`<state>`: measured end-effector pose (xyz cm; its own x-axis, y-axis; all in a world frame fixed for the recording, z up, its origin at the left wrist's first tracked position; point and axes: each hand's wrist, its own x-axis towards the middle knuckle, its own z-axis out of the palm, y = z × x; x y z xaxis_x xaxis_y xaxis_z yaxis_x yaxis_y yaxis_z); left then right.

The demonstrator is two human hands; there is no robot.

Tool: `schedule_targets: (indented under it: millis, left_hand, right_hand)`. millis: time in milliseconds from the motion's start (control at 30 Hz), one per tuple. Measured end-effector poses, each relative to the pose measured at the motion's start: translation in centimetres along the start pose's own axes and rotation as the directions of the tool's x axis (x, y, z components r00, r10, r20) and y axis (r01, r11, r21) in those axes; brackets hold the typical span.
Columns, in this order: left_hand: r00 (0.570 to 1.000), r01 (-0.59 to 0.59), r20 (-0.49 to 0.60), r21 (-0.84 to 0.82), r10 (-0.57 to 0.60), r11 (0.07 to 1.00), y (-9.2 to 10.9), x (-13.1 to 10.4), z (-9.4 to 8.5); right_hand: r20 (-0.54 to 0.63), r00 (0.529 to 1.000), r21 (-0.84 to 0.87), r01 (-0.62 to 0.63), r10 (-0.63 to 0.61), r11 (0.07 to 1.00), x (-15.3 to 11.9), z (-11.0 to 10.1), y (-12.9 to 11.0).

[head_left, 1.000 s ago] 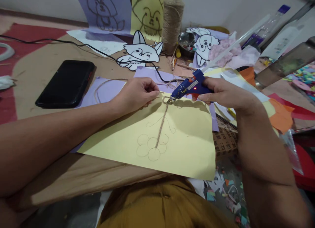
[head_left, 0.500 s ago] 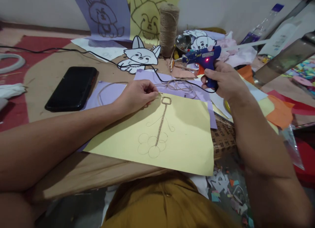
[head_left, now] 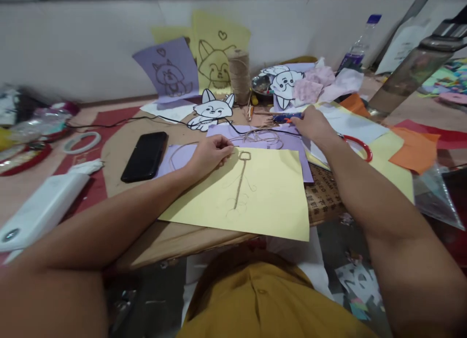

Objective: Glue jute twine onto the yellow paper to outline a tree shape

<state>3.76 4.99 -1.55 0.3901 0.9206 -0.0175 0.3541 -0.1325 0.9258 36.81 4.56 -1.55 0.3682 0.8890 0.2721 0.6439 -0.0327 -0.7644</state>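
A yellow sheet (head_left: 273, 192) lies at the table's front edge, with a brown twine outline (head_left: 240, 180) and faint pencil curves on it. My left hand (head_left: 211, 158) rests at the sheet's upper left, fingertips pinched on the thin end of the twine (head_left: 182, 146), which loops over purple paper (head_left: 306, 170). My right hand (head_left: 315, 124) is closed on the blue glue gun (head_left: 288, 117), which lies low over the papers behind the sheet; the fingers are partly hidden. A black cord (head_left: 156, 116) crosses the table toward it.
A black phone (head_left: 145, 156) lies left of the sheet. Behind stand a twine spool (head_left: 239, 78), a fox cutout (head_left: 211, 109) and purple and yellow drawings. Red-handled scissors (head_left: 359, 147), orange paper (head_left: 416, 148) and a tilted bottle (head_left: 408, 75) are at right. A white device (head_left: 44, 211) lies at left.
The glue gun in my right hand has gone from raised and side-on to low behind the sheet. My left hand keeps its pinch. The view has shifted, showing more wall and left table.
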Motion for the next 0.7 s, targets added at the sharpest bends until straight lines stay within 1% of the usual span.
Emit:
schedule_targets:
  millis: [33,67,100,133,167,200,233,267,300,333,367,400,433,567,700]
  left_hand:
    - [1.0,0.0,-0.005,-0.009,0.0,1.0,0.0,0.0,0.0]
    - [1.0,-0.001,-0.003,-0.012,0.001,1.0,0.0,-0.1,0.1]
    - [1.0,-0.002,-0.004,-0.013,0.002,1.0,0.1,-0.1,0.1]
    - [1.0,-0.003,-0.004,-0.016,0.003,1.0,0.1,-0.1,0.1]
    - [1.0,-0.004,-0.003,-0.023,0.004,1.0,0.1,-0.1,0.1]
    - [1.0,-0.006,-0.003,-0.036,0.006,0.999,0.1,-0.1,0.1]
    - [1.0,-0.009,-0.003,-0.052,0.009,0.999,0.1,0.0,0.1]
    - [1.0,-0.014,-0.004,-0.07,0.014,0.997,0.0,0.1,0.1]
    - [1.0,-0.019,-0.009,-0.09,0.018,0.996,-0.1,0.1,0.1]
    - [1.0,-0.025,-0.013,-0.104,0.024,0.994,-0.2,0.2,0.0]
    - [0.999,-0.031,-0.016,-0.115,0.029,0.993,-0.3,0.3,0.0]
    - [0.999,-0.031,-0.017,-0.123,0.029,0.992,-0.4,0.4,0.0]
    - [1.0,-0.029,-0.014,-0.129,0.027,0.991,-0.5,0.4,0.0]
    - [0.999,-0.033,-0.005,-0.148,0.033,0.988,-0.4,0.4,0.1]
    - [0.999,-0.039,0.009,-0.16,0.041,0.986,0.0,0.2,0.1]
  right_hand:
    - [-0.041,0.996,-0.131,0.073,-0.079,0.989,-0.5,0.0,-0.4]
    - [-0.072,0.988,-0.229,0.117,-0.137,0.966,-1.0,0.2,-1.0]
    - [-0.063,0.978,-0.272,0.174,-0.198,0.946,-1.6,0.4,-1.8]
    - [0.009,0.96,-0.251,0.274,-0.28,0.929,-2.3,0.7,-2.6]
    - [0.102,0.922,-0.191,0.386,-0.373,0.903,-3.0,1.1,-3.5]
    - [0.203,0.857,-0.109,0.501,-0.474,0.859,-3.7,1.5,-4.2]
    - [0.296,0.767,-0.026,0.602,-0.569,0.798,-4.4,2.0,-4.8]
    - [0.368,0.674,0.046,0.674,-0.64,0.737,-5.0,2.5,-5.3]
    - [0.423,0.594,0.099,0.72,-0.684,0.687,-5.6,3.0,-5.6]
    - [0.463,0.543,0.123,0.743,-0.7,0.658,-6.2,3.4,-5.7]
    - [0.494,0.517,0.126,0.753,-0.699,0.646,-6.7,3.7,-5.7]
    - [0.52,0.507,0.119,0.754,-0.688,0.646,-7.1,4.0,-5.7]
    - [0.539,0.507,0.104,0.752,-0.672,0.651,-7.4,4.1,-5.6]
    - [0.556,0.554,0.039,0.727,-0.619,0.686,-8.1,4.3,-5.4]
    - [0.55,0.573,0.033,0.712,-0.608,0.701,-8.3,4.5,-5.5]
